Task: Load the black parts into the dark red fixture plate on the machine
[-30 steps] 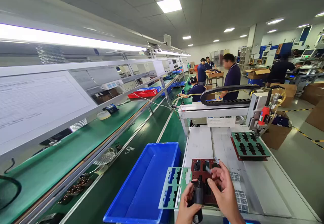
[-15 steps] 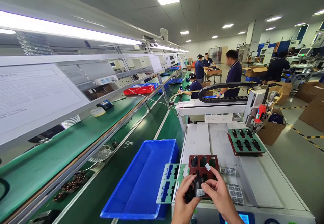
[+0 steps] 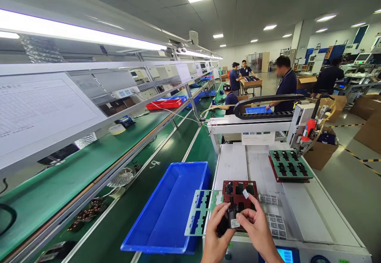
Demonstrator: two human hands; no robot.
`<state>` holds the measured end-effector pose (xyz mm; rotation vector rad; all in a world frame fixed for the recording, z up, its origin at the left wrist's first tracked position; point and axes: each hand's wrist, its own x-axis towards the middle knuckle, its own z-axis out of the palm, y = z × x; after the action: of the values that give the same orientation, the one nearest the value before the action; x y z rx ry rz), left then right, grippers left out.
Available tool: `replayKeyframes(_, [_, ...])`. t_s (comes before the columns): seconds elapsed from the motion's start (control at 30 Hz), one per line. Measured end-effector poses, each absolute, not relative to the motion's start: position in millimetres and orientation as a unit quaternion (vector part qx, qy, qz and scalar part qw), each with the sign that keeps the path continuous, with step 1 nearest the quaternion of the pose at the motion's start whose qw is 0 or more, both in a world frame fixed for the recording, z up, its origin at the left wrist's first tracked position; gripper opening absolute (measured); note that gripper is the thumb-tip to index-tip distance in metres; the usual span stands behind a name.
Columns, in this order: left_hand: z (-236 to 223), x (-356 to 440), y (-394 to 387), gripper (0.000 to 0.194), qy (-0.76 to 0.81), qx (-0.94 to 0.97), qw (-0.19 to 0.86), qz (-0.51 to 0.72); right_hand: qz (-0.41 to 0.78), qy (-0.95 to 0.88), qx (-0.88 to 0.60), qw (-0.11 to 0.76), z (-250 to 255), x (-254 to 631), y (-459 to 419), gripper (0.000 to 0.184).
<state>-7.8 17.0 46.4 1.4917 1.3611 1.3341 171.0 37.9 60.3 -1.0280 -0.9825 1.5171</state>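
My left hand [image 3: 214, 227] grips a small black plastic part [image 3: 232, 211], a rounded housing with a narrow neck pointing away from me. A white label [image 3: 235, 223] is on its near side. My right hand [image 3: 255, 225] has its thumb and some fingers closed against the part's right side, by that label. On the tip of its raised index finger sticks a second small label [image 3: 245, 193]. Below and beyond the hands lies a dark red fixture [image 3: 252, 185] with cut-outs, a black part in one of them. Sheets of labels [image 3: 276, 225] lie right of my right hand.
A blue bin [image 3: 166, 211] stands at left, partly under a pale green template plate [image 3: 190, 215]. A loaded green-and-red fixture [image 3: 290, 166] sits beneath the machine head [image 3: 308, 130]. The gantry [image 3: 253, 126] spans behind. Several co-workers, one a person in dark blue [image 3: 285, 82], are further off.
Both hands stay almost still on the black part. The view has shifted slightly. Behind the gantry, a co-worker has moved a little to the right, and a blue bin there shows more.
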Motion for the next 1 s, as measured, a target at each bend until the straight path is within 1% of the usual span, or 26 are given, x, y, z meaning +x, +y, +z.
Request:
replayKeyframes(0.13, [45,-8,16,0.053,0.526,0.581,0.343,0.518,0.581,-0.449,-0.452,0.508,50,167,31,0.102])
replayKeyframes(0.27, [46,-9,14,0.056,0.528,0.55,0.367,0.533,0.458,-0.517,-0.493,0.529,34,166,28,0.095])
replayKeyframes(0.33, [48,-10,13,0.055,0.522,0.543,0.369,0.544,0.43,-0.545,-0.498,0.52,33,167,29,0.093])
replayKeyframes(0.43, [50,-13,12,0.05,0.506,0.579,0.325,0.55,0.428,-0.603,-0.488,0.463,38,167,34,0.094])
replayKeyframes(0.5, [48,-16,13,0.047,0.504,0.606,0.293,0.541,0.397,-0.652,-0.497,0.414,40,162,40,0.098])
replayKeyframes(0.57, [42,-19,14,0.046,0.523,0.599,0.289,0.533,0.357,-0.693,-0.507,0.368,36,154,49,0.102])
replayKeyframes(0.63, [31,-21,15,0.048,0.56,0.531,0.328,0.544,0.358,-0.715,-0.489,0.348,25,146,64,0.102])
replayKeyframes(0.67, [25,-22,15,0.052,0.579,0.47,0.362,0.559,0.37,-0.709,-0.479,0.361,17,142,75,0.098])
replayKeyframes(0.77, [4,-29,10,0.072,0.578,0.251,0.479,0.611,0.389,-0.642,-0.481,0.453,-5,132,115,0.08])
replayKeyframes(0.83, [-6,-38,4,0.083,0.525,0.166,0.548,0.63,0.379,-0.609,-0.497,0.488,-14,127,141,0.074])
replayKeyframes(0.93, [-13,-54,-6,0.09,0.413,0.153,0.643,0.626,0.389,-0.603,-0.492,0.493,-14,123,166,0.063])
replayKeyframes(1.0, [-13,-61,-9,0.084,0.359,0.171,0.685,0.61,0.398,-0.591,-0.487,0.505,-4,124,169,0.058])
